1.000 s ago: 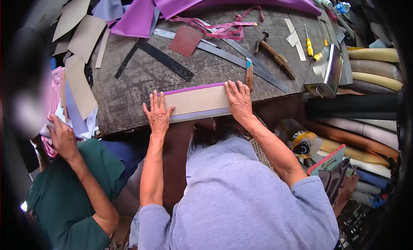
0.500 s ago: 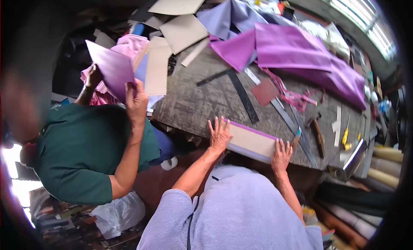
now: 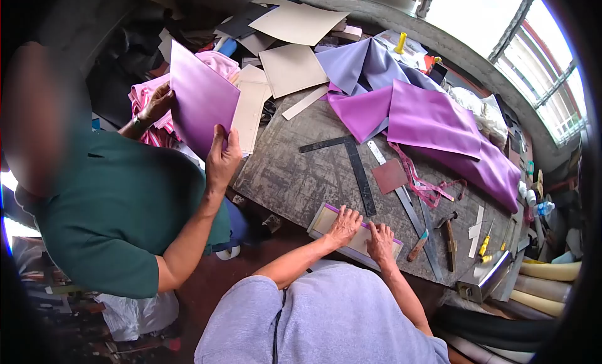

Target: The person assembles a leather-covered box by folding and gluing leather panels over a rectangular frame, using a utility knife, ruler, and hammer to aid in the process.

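A beige rectangular panel with a folded purple edge [image 3: 323,221] lies at the near edge of the workbench. My left hand [image 3: 343,228] rests on its middle, fingers stretched over the far purple edge. Close beside it, my right hand [image 3: 380,242] presses on the same panel with its fingers reaching to that edge. Both hands cover the panel's centre. A knife-like tool with a wooden handle [image 3: 414,248] lies just right of the panel. Beyond it are a steel ruler [image 3: 411,212] and a hammer [image 3: 449,242].
On the left a co-worker in a green shirt [image 3: 119,207] holds up a purple sheet [image 3: 204,100]. A black square [image 3: 359,176], a reddish square piece [image 3: 389,176] and a pink tape [image 3: 419,182] lie on the workbench [image 3: 282,160]. Purple material [image 3: 433,116] is heaped behind.
My hands have moved from the panel's two ends to its middle, close together. The view has shifted. The co-worker still holds the purple sheet.
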The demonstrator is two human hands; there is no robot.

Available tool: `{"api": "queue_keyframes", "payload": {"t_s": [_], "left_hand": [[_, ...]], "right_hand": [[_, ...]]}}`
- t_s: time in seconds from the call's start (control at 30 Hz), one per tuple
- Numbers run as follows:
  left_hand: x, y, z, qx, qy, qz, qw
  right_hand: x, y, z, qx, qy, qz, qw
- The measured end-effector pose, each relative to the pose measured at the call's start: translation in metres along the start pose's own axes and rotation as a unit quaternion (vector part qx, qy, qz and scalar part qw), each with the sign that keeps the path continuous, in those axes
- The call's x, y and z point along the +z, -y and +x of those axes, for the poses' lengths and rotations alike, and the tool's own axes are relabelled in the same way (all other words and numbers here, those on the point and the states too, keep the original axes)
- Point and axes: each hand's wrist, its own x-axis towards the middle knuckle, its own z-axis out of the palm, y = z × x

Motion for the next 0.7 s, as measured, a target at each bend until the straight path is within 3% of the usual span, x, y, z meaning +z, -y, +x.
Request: {"api": "queue_keyframes", "payload": {"t_s": [0.1,0.13,0.17,0.2,0.23,0.4,0.5,0.57,0.6,0.7], "left_hand": [[-0.012,0.015,0.022,-0.005,0.112,-0.092,0.989],[-0.022,0.018,0.023,-0.008,0.079,-0.135,0.988],[-0.033,0.021,0.029,-0.017,0.125,-0.189,0.974],[-0.041,0.025,0.037,-0.024,0.170,-0.241,0.955],[-0.048,0.028,0.044,-0.033,0.213,-0.293,0.931],[-0.084,0.027,0.074,-0.007,0.277,-0.267,0.923],[-0.111,0.034,0.073,0.042,0.104,-0.183,0.977],[-0.163,0.046,0.079,-0.007,-0.095,-0.146,0.985],[-0.191,0.053,0.081,-0.028,-0.193,-0.126,0.973],[-0.262,0.083,0.063,-0.199,-0.296,-0.292,0.887]], "right_hand": [[-0.024,-0.012,0.021,-0.013,0.066,0.078,0.995],[-0.026,-0.022,0.028,-0.031,0.110,0.109,0.987],[-0.029,-0.028,0.037,-0.048,0.150,0.142,0.977],[-0.041,-0.023,0.040,-0.020,0.155,0.258,0.953],[-0.054,-0.020,0.040,-0.012,0.172,0.270,0.947],[-0.094,-0.017,0.045,0.012,0.215,0.308,0.927],[-0.087,-0.038,0.055,0.028,0.210,0.350,0.913],[-0.071,-0.063,0.062,0.026,0.172,0.319,0.932],[-0.059,-0.074,0.066,0.027,0.152,0.305,0.940],[-0.028,-0.093,0.070,0.058,0.111,0.248,0.961]]}}
